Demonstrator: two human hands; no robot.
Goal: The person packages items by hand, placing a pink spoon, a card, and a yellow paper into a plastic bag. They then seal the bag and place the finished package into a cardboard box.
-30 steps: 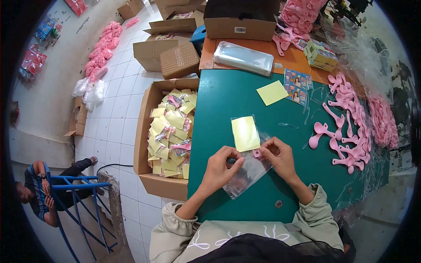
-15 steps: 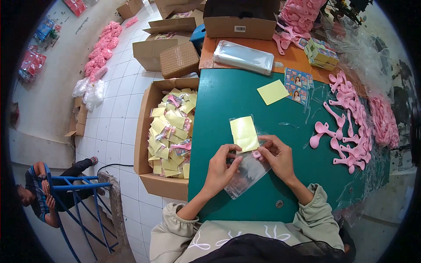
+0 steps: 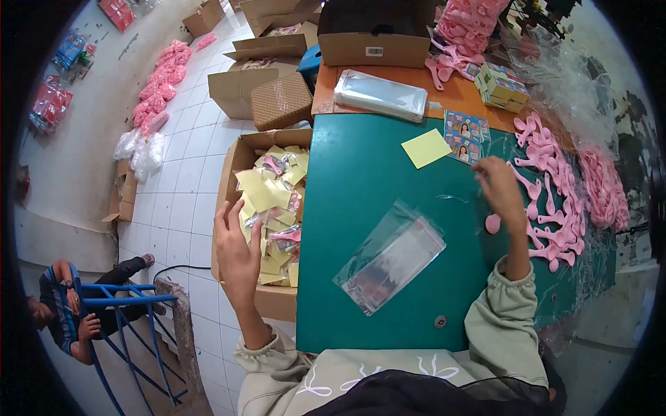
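My left hand (image 3: 238, 253) is over the near part of the cardboard box (image 3: 260, 304), fingers apart and holding nothing. Just beyond its fingertips a yellow card packet (image 3: 258, 191) lies on the heap of similar packets. My right hand (image 3: 501, 191) hovers over the green table (image 3: 333, 173), its fingers loosely bent and apart with nothing visible in them. It is between the blue printed cards (image 3: 466, 132) and the pink spoons (image 3: 551, 166). Clear plastic bags (image 3: 392, 263) lie on the table in front of me. A yellow card (image 3: 426, 148) lies beside the printed cards.
Clear bags (image 3: 381, 94) are stacked on the orange surface near an open brown box (image 3: 374, 48) and small boxes (image 3: 501, 87). A wrapped spoon bundle (image 3: 602, 187) is at the right. A person (image 3: 62, 305) sits at the left by blue metal bars (image 3: 125, 301).
My left hand has moved left to the box and let go of the yellow card packet. My right hand has left the packet and moved up and right towards the spoons and printed cards.
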